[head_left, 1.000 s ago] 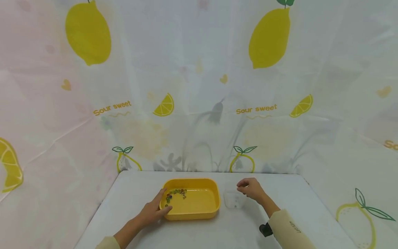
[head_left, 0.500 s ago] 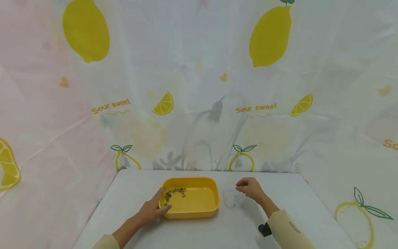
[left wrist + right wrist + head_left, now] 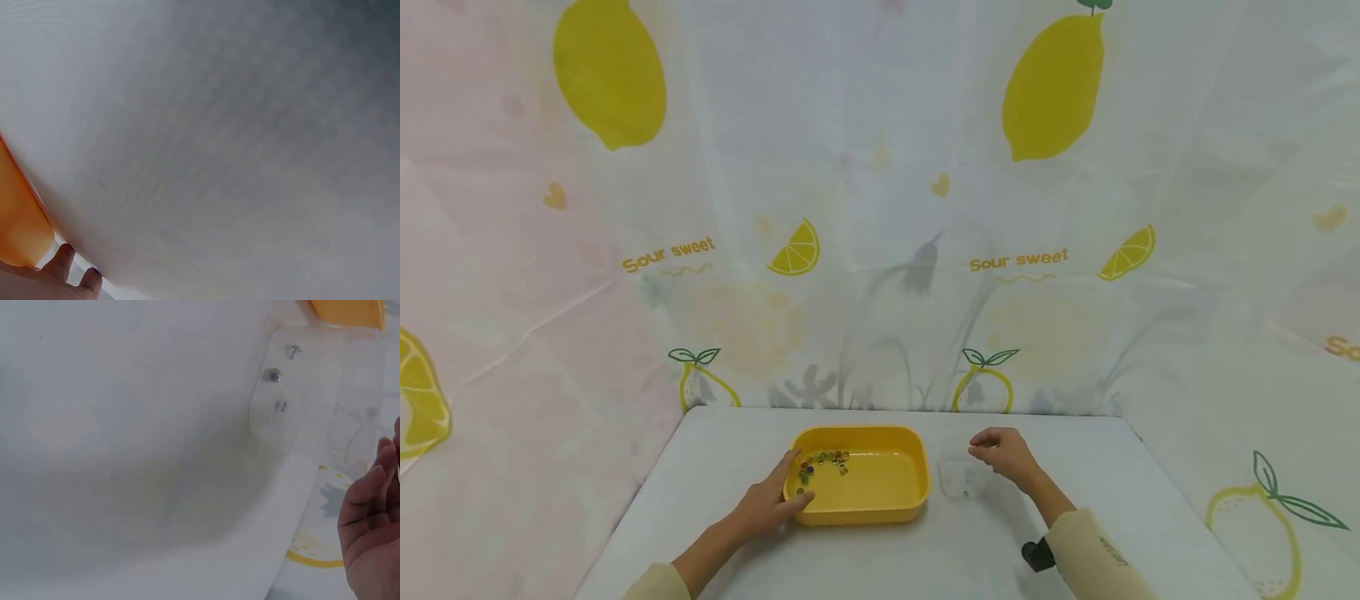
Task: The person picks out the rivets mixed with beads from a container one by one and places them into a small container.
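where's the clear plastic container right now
In the head view, the clear plastic container is on the white table, just right of the yellow tray and close by the right hand.

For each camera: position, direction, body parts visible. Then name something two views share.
On head: faces forward and down; backdrop, yellow tray, left hand, right hand, forearms show.
On left wrist: faces pale surface; left hand partly shows.
On right wrist: faces tabletop, clear container; right hand partly shows.
Head and right-wrist views share the clear container.
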Available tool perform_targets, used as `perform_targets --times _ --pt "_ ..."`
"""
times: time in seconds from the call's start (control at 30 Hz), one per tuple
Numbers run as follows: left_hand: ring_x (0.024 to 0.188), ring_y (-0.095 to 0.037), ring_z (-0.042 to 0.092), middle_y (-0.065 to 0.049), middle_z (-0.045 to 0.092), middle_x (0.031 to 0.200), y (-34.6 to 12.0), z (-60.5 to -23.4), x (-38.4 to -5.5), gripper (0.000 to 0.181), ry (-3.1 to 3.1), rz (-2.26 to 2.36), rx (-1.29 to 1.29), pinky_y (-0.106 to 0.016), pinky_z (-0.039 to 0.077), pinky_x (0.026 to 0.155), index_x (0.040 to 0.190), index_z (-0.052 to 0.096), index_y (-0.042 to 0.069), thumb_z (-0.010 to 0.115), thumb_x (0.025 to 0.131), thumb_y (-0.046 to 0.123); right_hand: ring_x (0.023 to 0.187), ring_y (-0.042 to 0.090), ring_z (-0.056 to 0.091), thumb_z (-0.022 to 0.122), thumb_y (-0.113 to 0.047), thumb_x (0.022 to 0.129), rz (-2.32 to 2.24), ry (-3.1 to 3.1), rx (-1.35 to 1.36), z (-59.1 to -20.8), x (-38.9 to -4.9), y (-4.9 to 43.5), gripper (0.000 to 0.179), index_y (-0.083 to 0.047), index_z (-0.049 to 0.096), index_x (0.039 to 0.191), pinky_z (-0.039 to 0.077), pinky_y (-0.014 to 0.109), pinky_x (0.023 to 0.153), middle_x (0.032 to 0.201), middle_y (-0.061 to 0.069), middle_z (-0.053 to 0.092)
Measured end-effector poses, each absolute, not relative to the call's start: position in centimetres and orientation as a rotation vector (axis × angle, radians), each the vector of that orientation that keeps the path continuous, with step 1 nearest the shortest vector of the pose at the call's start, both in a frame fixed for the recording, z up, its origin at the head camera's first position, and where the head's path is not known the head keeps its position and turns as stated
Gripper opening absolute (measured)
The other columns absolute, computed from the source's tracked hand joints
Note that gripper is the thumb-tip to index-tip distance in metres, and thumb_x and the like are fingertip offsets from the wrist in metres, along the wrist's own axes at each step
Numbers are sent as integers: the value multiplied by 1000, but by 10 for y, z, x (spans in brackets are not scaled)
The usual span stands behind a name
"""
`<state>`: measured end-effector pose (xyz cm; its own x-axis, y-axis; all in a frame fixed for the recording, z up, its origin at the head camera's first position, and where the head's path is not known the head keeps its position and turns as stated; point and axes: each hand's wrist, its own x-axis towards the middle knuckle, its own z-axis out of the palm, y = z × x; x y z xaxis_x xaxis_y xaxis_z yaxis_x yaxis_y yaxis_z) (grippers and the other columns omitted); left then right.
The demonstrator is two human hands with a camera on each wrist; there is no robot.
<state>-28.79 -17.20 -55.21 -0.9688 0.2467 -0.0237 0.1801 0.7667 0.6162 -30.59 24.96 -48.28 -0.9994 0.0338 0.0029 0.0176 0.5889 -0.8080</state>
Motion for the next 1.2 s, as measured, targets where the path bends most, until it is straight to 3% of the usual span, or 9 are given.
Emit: perform_targets --times 0.1,0.2,0.33,0.43,0.57,0.73,0.97,1.2 --pt "91 -19 53 -14 35 147 -173 -553 -287 84 2837 997 347 -51 42 90 147 17 23 55 82 59 69 15 58 66 -26 84 1294 -2706 -2 -477 -304 249 22 -8 69 96 46 27 57 89 7 67" --pt "94 -21 54 -14 34 147 -176 -552 -285 85 2828 991 337 -53 41 91 148 17 23 55 82 59 80 20 61 61 -36 87 1047 -2661 82 -470 -302 251 35 -10 64 110 48 32 63 109 10 62" --pt "102 -24 54 -15 33 148 -180 -549 -285 87 2815 978 348 -54 39 94 148 14 21 55 81 60 99 32 59 58 -47 86 563 -2659 253 -463 -297 260 60 -12 47 133 47 49 76 138 17 40" --pt "111 -26 52 -14 29 150 -180 -546 -287 89 2800 981 372 -54 35 98 149 12 20 55 81 61 118 37 47 57 -53 83 288 -2653 321 -461 -291 270 73 -19 32 144 37 58 87 151 17 17" --pt "109 -24 53 -12 28 150 -178 -545 -290 90 2806 980 366 -53 35 99 149 12 22 55 81 61 128 38 30 56 -56 81 119 -2616 370 -466 -289 283 80 -24 24 147 27 60 93 154 17 6" --pt "109 -26 53 -13 30 149 -176 -547 -289 88 2793 1006 345 -54 36 98 149 13 23 55 81 61 132 37 23 56 -60 79 -24 -2587 407 -475 -287 298 81 -23 27 146 19 59 100 154 18 6" --pt "104 -23 55 -14 33 148 -177 -546 -284 88 2792 1008 351 -52 38 96 149 13 22 55 81 60 134 40 22 54 -61 79 -109 -2612 437 -474 -284 294 80 -24 27 146 16 62 102 154 15 9" --pt "108 -27 55 -13 32 148 -176 -548 -286 88 2825 986 398 -52 38 96 149 14 21 53 82 62 134 39 21 51 -62 82 -77 -2645 458 -470 -291 278 79 -25 24 146 13 64 102 155 15 2"
